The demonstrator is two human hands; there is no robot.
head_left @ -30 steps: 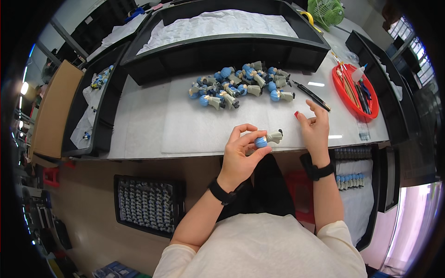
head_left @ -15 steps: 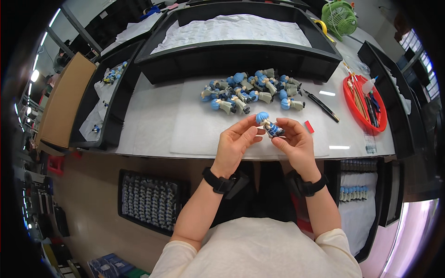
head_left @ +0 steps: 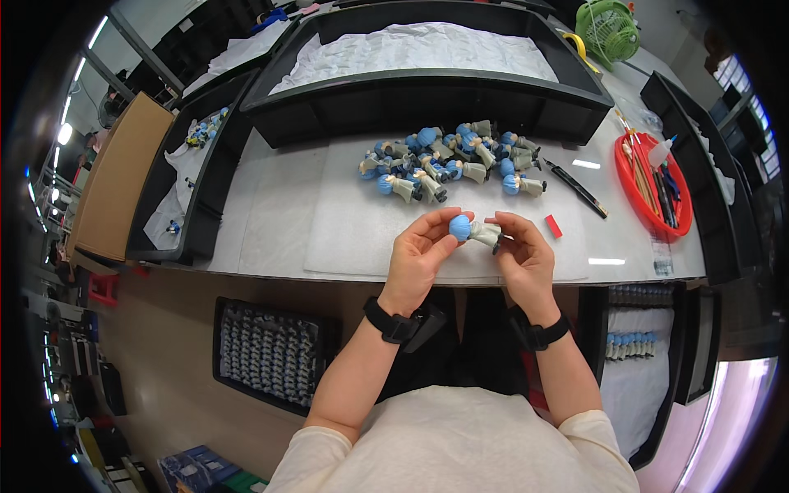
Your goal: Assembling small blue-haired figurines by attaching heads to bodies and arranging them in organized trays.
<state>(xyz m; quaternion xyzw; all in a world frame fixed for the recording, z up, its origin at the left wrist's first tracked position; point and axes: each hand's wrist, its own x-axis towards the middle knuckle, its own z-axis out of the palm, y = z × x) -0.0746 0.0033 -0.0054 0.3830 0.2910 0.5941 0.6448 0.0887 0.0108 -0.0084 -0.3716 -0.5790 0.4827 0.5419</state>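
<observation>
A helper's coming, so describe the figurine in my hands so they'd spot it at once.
Start at the white table in front of the big tray. From the heap of figurines, come nearer, to the left hand and right hand. The figurine shares the heap's blue hair and pale coat, but it alone is held: head at the left hand, feet toward the right.

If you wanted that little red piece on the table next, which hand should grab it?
Probably the right hand: the red piece lies close beside it, while the left hand is farther away and holds the blue-haired figure at its head end.
</observation>
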